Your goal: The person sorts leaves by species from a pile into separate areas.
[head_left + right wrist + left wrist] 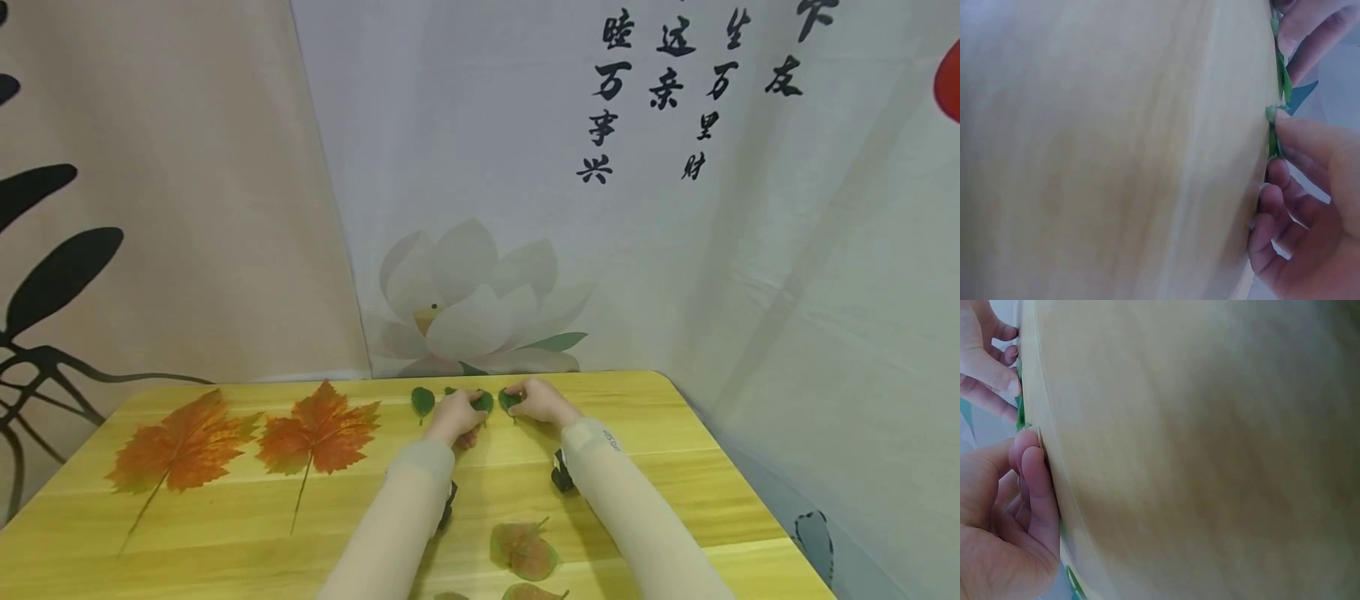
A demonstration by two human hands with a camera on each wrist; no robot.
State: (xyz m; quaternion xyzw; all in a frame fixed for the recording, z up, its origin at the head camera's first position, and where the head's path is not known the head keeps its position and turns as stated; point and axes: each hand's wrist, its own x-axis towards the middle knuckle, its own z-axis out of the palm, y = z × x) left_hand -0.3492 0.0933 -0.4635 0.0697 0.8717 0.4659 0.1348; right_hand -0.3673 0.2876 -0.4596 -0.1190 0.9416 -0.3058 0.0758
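A short row of small green leaves lies along the far edge of the yellow wood-grain table (637, 417). My left hand (455, 414) pinches one green leaf (486, 403) by its near left side, fingertips right at the tabletop. Just to its right, my right hand (542, 402) holds another green leaf (507, 399) between thumb and fingertips, the other fingers curled loosely below, as the right wrist view shows. Left of the hands lies a separate green leaf (423, 401). A further leaf (450, 390) is mostly hidden behind my left hand.
Two large orange maple leaves, one at far left (183, 446) and one nearer the middle (321, 431), lie with stems toward me. Between my forearms lie reddish-green leaves (525, 550), more at the bottom edge (531, 592). A printed cloth (480, 167) hangs behind the table.
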